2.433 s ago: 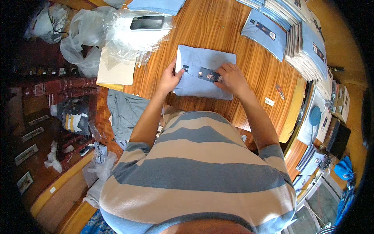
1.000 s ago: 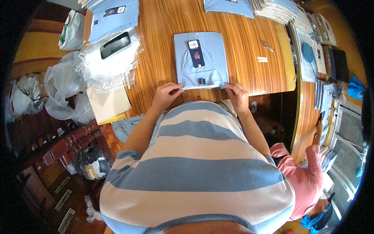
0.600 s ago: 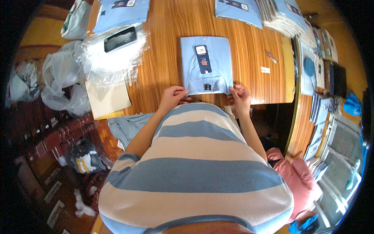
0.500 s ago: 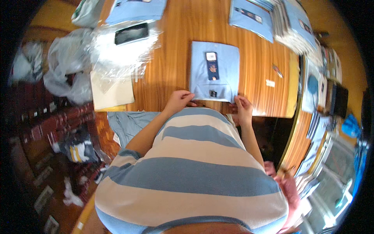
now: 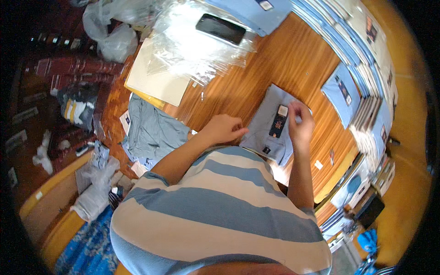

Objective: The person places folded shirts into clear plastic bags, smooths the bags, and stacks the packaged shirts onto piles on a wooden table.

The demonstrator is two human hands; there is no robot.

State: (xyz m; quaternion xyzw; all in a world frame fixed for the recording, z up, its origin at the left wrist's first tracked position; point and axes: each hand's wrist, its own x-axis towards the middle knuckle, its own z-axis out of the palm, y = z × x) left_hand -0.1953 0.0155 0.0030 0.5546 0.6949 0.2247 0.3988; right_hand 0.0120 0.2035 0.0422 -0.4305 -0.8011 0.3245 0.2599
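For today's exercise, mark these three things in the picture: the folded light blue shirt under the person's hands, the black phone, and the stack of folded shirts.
Folded light blue shirt (image 5: pixel 268 133): head view, its bare left half.
Black phone (image 5: pixel 221 28): head view, screen middle.
Stack of folded shirts (image 5: pixel 362 64): head view, the stacked edges.

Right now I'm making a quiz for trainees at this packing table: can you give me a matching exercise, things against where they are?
Things:
1. folded shirt
2. phone
3. right hand
4. grey cloth

Places:
A. on the clear plastic bags
B. at the table edge, left of the left hand
C. over the shirt's far side
D. flat on the wooden table, between both hands

Pairs: 1-D, 2-A, 3-C, 4-B
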